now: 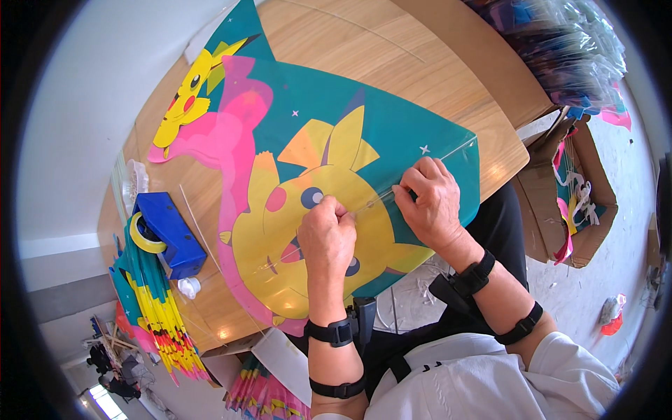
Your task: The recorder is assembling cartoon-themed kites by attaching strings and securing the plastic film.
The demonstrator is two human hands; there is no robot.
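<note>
A large kite sheet (392,112) lies spread over the wooden table, teal and pink with a yellow cartoon creature printed on it. A narrow clear strip (458,150) runs slantwise across the sheet, from its right corner down through the printed face. My left hand (326,234) is closed with thumb and forefinger pinched at this strip, over the face. Farther right, my right hand (430,203) is also closed, its fingertips pinching the same strip near the teal corner. Whether a thin rod lies inside the strip I cannot tell.
At the left stand a blue tape dispenser (185,241) with a yellow roll (148,238) and a bundle of folded kites (157,297). A thin rod (199,224) lies nearby. Plastic-wrapped packs (560,49) are piled far right, above an open cardboard box (595,175).
</note>
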